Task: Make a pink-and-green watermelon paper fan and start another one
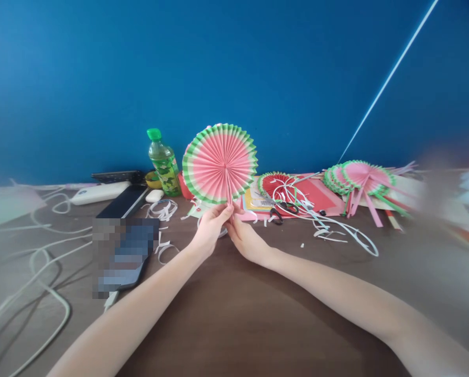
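A round pleated paper fan [219, 163], pink with a white and green rim like a watermelon slice, stands upright above the brown table [234, 314]. My left hand [210, 228] and my right hand [244, 238] meet under it, both pinched closed on its pink handle strips. The fan is fully spread into a circle.
Behind stand a green bottle [164, 165], a pile of finished fans [356, 180], a half-open fan on red paper [275, 183] and black scissors [283, 209]. White paper strips [336, 230] litter the table. A phone [124, 256], cables [41, 272] and a power bank [100, 192] lie left.
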Demonstrator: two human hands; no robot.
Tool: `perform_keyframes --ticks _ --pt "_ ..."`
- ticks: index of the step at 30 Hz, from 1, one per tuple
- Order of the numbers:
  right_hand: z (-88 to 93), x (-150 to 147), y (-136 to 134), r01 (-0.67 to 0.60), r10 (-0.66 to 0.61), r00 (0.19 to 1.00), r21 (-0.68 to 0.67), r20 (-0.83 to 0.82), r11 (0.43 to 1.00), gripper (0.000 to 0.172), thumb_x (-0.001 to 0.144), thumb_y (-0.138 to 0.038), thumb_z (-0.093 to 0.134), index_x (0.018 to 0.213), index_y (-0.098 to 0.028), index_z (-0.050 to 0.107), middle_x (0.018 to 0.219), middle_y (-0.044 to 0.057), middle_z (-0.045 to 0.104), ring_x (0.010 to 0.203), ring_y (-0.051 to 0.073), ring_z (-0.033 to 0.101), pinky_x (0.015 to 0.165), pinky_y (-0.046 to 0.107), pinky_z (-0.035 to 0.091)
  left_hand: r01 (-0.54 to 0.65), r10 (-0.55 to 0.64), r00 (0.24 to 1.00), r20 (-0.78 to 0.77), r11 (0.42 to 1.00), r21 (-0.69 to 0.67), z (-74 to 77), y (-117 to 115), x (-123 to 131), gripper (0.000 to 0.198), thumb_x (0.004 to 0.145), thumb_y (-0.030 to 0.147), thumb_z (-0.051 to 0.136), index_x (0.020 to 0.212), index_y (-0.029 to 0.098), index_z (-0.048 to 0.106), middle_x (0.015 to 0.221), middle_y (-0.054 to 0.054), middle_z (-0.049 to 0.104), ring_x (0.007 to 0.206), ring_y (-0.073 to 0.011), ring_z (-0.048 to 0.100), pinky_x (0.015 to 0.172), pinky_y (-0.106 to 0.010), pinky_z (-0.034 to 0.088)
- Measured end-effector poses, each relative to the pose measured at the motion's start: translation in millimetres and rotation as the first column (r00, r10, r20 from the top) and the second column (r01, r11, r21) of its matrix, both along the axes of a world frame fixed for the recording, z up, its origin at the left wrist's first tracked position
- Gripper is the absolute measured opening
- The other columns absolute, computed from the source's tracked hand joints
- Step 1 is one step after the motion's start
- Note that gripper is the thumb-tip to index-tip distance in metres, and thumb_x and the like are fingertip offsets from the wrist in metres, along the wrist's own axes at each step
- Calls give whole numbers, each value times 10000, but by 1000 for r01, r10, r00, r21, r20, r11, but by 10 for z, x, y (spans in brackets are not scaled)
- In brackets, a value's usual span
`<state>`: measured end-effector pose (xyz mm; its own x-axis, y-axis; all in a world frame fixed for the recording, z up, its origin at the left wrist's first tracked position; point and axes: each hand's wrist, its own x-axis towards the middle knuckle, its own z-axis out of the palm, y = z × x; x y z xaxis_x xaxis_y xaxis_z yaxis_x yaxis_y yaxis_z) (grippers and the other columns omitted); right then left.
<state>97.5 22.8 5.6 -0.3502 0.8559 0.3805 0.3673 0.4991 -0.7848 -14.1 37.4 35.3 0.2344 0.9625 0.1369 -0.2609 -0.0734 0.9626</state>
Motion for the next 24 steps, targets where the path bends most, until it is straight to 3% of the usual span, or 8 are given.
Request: perform_keyframes --ticks 3,8,12,19,22,24 --pt "-16 -1 4 75 -72 990 -17 124 997 391 902 -260 286 1238 -68 337 919 175 603 783 265 615 699 446 473 24 -24 1000 2 1000 -10 -2 20 2 268 673 413 682 747 155 675 758 -52 700 706 -142 632 656 -224 481" --pt "-84 -23 8 150 -146 985 -37 92 988 262 889 -254 323 1096 -137 431 747 88 586 657 221 590 603 371 456 -12 12 998 59 1000 -6 29 7 39 336 666 427 693 826 131 687 815 -94 710 888 -226 636 809 -320 468" --pt "-87 -28 4 135 -133 989 -41 62 990 247 882 -246 340 1098 -155 419 697 58 564 608 204 566 568 348 434 -82 85 989 123 996 -28 101 -41 83 319 655 418 707 762 120 671 772 -99 706 927 -263 628 816 -355 471" --pt "-24 -26 -28 115 -107 990 -95 88 989 233 879 -255 332 1064 -158 435 728 70 571 632 213 564 586 357 429 -70 113 953 281 985 -159 198 -44 87 283 568 301 773 689 132 581 833 -90 695 869 -228 654 768 -327 504" --pt "-19 -10 -38 92 -94 995 -46 -26 995 192 849 -260 402 1019 -183 447 792 49 557 704 188 553 642 334 441 -146 185 943 278 977 -153 204 15 36 305 581 282 768 773 133 584 825 -66 689 747 -183 660 682 -292 508" --pt "-6 10 -34 149 -145 980 20 -138 989 191 832 -249 432 1013 -187 439 817 30 523 739 165 528 685 320 441 -199 228 936 268 971 -131 199 55 2 312 606 289 751 821 134 586 812 -52 683 644 -137 637 602 -255 491"
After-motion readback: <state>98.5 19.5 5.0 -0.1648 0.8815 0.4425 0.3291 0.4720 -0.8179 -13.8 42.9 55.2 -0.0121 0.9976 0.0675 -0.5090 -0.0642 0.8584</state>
